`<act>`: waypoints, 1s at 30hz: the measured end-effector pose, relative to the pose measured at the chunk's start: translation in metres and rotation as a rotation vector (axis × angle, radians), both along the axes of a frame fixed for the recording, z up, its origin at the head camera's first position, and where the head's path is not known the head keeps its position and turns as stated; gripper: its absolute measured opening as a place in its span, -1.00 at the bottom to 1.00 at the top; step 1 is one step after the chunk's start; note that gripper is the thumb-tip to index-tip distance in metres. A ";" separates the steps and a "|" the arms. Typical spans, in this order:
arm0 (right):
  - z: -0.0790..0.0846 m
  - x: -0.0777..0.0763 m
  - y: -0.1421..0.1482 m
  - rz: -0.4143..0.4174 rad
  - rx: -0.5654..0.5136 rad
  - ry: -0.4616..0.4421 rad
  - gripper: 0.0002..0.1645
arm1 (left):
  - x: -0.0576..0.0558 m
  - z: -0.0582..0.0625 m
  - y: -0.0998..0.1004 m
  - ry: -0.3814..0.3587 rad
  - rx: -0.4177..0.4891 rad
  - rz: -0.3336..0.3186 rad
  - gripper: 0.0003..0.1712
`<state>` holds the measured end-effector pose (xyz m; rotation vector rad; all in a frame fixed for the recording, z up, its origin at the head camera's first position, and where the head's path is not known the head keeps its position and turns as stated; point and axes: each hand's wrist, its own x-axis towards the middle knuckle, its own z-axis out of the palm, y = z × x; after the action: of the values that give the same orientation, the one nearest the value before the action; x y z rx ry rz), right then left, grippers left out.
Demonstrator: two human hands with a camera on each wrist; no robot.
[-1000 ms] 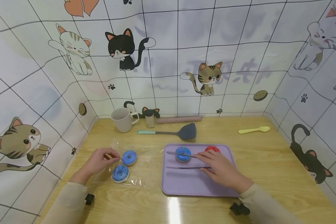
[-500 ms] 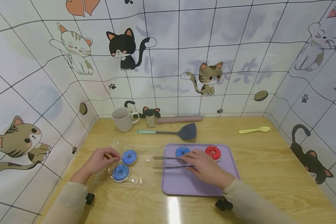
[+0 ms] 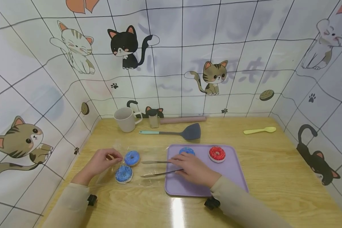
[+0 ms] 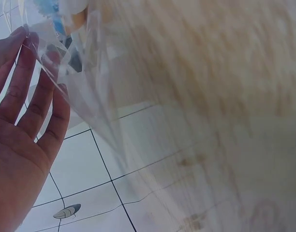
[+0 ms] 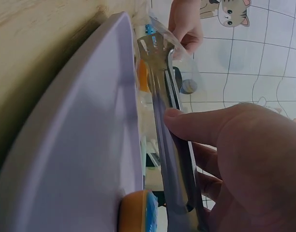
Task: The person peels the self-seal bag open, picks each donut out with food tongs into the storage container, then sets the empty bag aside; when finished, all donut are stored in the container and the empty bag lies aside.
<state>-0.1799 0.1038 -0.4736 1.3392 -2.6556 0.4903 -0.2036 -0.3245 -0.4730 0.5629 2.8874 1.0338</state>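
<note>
In the head view my left hand (image 3: 102, 163) pinches the edge of a clear plastic bag (image 3: 139, 182); the left wrist view shows the film (image 4: 90, 96) at the thumb and fingertips. Two blue doughnuts (image 3: 123, 174) lie at the bag. My right hand (image 3: 193, 167) holds metal tongs (image 3: 156, 174), their arms spread and pointing left toward these doughnuts, nothing between the tips. Under that hand is a purple tray (image 3: 174, 189) carrying a blue doughnut (image 3: 187, 150), partly hidden by the hand, and a red sprinkled doughnut (image 3: 217, 154).
Along the back stand a mug (image 3: 126, 119) and a small jar (image 3: 153, 120), beside a pinkish rolling pin (image 3: 183, 120). A spatula (image 3: 191, 131) lies in front of them. At the right lies a yellow spoon (image 3: 259, 130). Patterned walls enclose the table.
My right hand has moved left with the tongs, from over the tray's doughnuts toward the bag, uncovering the red doughnut. The tongs' arms have spread wider. My left hand has stayed in place.
</note>
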 end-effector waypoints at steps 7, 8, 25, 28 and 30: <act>-0.004 -0.004 -0.017 0.049 0.006 -0.032 -0.36 | 0.001 0.000 -0.002 -0.005 0.016 0.000 -0.95; -0.004 -0.004 -0.019 0.053 0.004 -0.041 -0.36 | 0.001 0.000 -0.002 -0.002 0.020 -0.003 -0.95; -0.002 -0.015 -0.040 0.083 0.037 -0.136 -0.34 | -0.002 0.003 0.002 -0.006 -0.002 0.003 -0.95; -0.002 -0.016 -0.044 0.077 0.051 -0.154 -0.34 | -0.002 0.003 0.003 -0.007 -0.001 0.003 -0.94; -0.002 -0.016 -0.046 0.074 0.060 -0.155 -0.34 | -0.002 0.003 0.003 -0.005 -0.002 0.002 -0.94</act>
<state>-0.1963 0.0576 -0.4758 1.4779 -2.7727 0.5486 -0.2052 -0.3218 -0.4700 0.5562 2.8848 1.0312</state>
